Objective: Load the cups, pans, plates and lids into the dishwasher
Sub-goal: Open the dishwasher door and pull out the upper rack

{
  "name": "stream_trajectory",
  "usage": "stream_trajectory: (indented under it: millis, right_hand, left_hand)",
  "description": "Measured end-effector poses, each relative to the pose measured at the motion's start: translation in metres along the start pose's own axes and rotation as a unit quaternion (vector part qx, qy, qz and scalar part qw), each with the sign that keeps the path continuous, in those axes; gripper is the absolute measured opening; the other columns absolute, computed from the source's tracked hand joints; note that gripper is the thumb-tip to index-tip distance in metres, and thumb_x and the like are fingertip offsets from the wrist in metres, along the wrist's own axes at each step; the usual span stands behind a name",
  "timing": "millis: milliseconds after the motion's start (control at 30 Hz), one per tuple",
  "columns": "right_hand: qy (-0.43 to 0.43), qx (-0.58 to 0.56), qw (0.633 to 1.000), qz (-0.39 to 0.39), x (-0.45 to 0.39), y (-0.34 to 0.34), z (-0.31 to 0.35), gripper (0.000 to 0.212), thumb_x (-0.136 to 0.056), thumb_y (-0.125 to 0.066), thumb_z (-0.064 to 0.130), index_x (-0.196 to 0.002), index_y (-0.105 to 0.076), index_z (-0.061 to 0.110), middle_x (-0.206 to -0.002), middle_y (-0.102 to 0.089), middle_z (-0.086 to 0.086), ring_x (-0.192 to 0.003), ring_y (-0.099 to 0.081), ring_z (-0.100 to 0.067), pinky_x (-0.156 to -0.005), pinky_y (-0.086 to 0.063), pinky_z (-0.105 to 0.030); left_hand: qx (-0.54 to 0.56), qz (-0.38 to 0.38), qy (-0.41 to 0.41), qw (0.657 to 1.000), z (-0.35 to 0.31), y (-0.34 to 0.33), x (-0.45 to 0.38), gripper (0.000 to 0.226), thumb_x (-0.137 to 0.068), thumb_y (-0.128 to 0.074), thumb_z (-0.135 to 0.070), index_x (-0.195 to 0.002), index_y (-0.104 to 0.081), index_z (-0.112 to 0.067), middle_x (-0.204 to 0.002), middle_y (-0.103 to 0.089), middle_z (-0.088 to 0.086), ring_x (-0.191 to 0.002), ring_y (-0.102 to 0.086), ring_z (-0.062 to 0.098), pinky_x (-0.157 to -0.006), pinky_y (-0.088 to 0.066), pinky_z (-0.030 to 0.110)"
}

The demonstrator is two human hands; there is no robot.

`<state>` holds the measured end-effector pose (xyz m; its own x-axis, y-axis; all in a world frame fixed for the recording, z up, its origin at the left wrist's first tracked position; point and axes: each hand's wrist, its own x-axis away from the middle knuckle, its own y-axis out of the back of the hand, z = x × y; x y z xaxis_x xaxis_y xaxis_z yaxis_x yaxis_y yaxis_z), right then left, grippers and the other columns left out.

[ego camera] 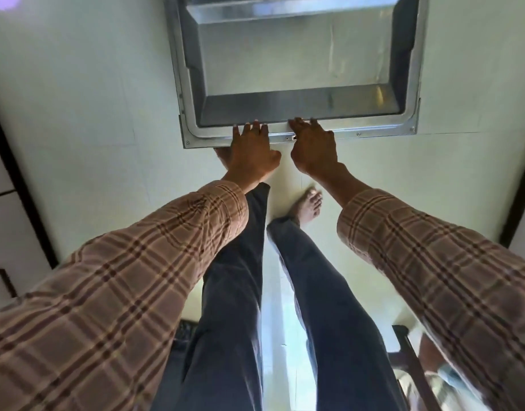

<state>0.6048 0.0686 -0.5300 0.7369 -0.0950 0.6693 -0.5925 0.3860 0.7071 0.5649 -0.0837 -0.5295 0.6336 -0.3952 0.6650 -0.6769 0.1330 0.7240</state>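
Fingers of the left hand and right hand curl over the near rim of the open dishwasher door at 12 o'clock (no dishes in view). Stiff, heavy-looking steel; that edge seems the best hold.

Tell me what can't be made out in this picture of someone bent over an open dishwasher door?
Head view, the only one:
- Dishwasher racks and tub: cut off by the top edge; only the open door shows.
- Cups, pans, plates, lids: none in view.
- Left hand and right hand on the door's near edge: thumbs and palms hidden beneath, so the grip is unclear.
- Left foot: mostly hidden by the left hand.
- Bottom right corner: blurred, unidentifiable.
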Motion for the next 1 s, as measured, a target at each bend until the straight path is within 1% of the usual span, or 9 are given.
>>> stream_trajectory:
  millis: [200,367,467,500,533,633,700,833,1000]
  right_hand:
    - [-0.005,-0.055,0.996,0.072,-0.046,-0.036,-0.021,0.067,-0.094,-0.044,0.005,-0.158,-0.030,0.020,-0.163,-0.033,0.002,-0.153,-0.023,-0.029,-0.119,-0.031,-0.048]
    - [0.010,-0.064,0.992,0.112,-0.065,-0.019,-0.028,0.064,-0.097,-0.045,0.007,-0.158,-0.033,0.021,-0.157,-0.043,-0.009,-0.146,-0.036,-0.031,-0.118,-0.033,-0.041]
    - [0.025,-0.074,0.988,0.135,-0.066,-0.006,-0.032,0.064,-0.100,-0.045,0.009,-0.160,-0.028,0.022,-0.163,-0.032,-0.008,-0.149,-0.031,-0.031,-0.120,-0.030,-0.042]
    - [0.026,-0.077,0.989,0.122,-0.065,-0.002,-0.032,0.065,-0.099,-0.047,0.009,-0.160,-0.028,0.021,-0.166,-0.026,-0.006,-0.151,-0.027,-0.030,-0.121,-0.029,-0.044]
    - [0.027,-0.076,0.992,0.100,-0.064,0.004,-0.032,0.066,-0.098,-0.048,0.008,-0.159,-0.028,0.020,-0.168,-0.021,-0.005,-0.152,-0.025,-0.030,-0.120,-0.030,-0.046]
    - [0.037,-0.074,0.996,0.036,-0.064,0.033,-0.022,0.070,-0.094,-0.047,0.001,-0.159,-0.026,0.017,-0.169,-0.013,-0.006,-0.154,-0.019,-0.031,-0.118,-0.032,-0.053]
    - [0.025,-0.071,0.997,0.022,-0.067,0.067,-0.008,0.072,-0.094,-0.045,-0.001,-0.160,-0.024,0.019,-0.170,-0.010,-0.005,-0.155,-0.015,-0.033,-0.116,-0.035,-0.055]
    - [0.009,-0.087,0.996,-0.001,-0.086,0.145,0.017,0.071,-0.098,-0.045,0.003,-0.161,-0.020,0.021,-0.170,-0.008,-0.003,-0.155,-0.013,-0.033,-0.115,-0.036,-0.055]
    - [0.042,-0.079,0.994,-0.062,-0.148,0.235,0.035,0.070,-0.096,-0.049,0.006,-0.159,-0.023,0.019,-0.169,-0.012,-0.005,-0.154,-0.018,-0.032,-0.117,-0.034,-0.053]
  left_hand:
    - [0.046,0.067,0.017,0.997,0.010,-0.036,-0.044,0.082,-0.088,-0.051,-0.052,-0.156,-0.035,-0.009,-0.166,-0.030,0.013,-0.153,-0.028,0.030,-0.127,-0.015,0.053]
    - [-0.007,0.126,-0.004,0.992,0.006,-0.018,-0.054,0.084,-0.090,-0.050,-0.057,-0.156,-0.035,-0.008,-0.166,-0.028,0.017,-0.152,-0.029,0.032,-0.126,-0.013,0.054]
    - [-0.024,0.117,-0.014,0.993,0.002,0.002,-0.053,0.064,-0.091,-0.049,-0.048,-0.144,-0.051,-0.011,-0.148,-0.052,0.015,-0.137,-0.048,0.031,-0.122,-0.023,0.053]
    - [-0.027,0.094,-0.021,0.995,0.000,0.011,-0.052,0.058,-0.093,-0.050,-0.044,-0.140,-0.055,-0.011,-0.143,-0.055,0.013,-0.132,-0.050,0.031,-0.120,-0.026,0.052]
    - [-0.025,0.075,-0.029,0.996,-0.002,0.021,-0.052,0.054,-0.094,-0.051,-0.040,-0.140,-0.055,-0.011,-0.145,-0.053,0.014,-0.133,-0.049,0.032,-0.119,-0.028,0.052]
    - [-0.009,0.061,-0.043,0.997,-0.004,0.057,-0.050,0.058,-0.099,-0.054,-0.035,-0.150,-0.044,-0.011,-0.165,-0.028,0.016,-0.151,-0.028,0.037,-0.123,-0.023,0.057]
    - [-0.001,0.049,-0.049,0.998,-0.003,0.092,-0.054,0.062,-0.100,-0.056,-0.034,-0.155,-0.037,-0.011,-0.169,-0.018,0.016,-0.156,-0.018,0.037,-0.124,-0.019,0.058]
    - [0.009,0.028,-0.061,0.998,0.005,0.168,-0.077,0.067,-0.103,-0.053,-0.034,-0.159,-0.028,-0.008,-0.169,-0.014,0.019,-0.156,-0.015,0.037,-0.124,-0.019,0.060]
    - [0.014,-0.030,-0.077,0.996,0.016,0.257,-0.129,0.070,-0.103,-0.052,-0.033,-0.160,-0.022,-0.006,-0.169,-0.014,0.018,-0.157,-0.013,0.035,-0.124,-0.018,0.059]
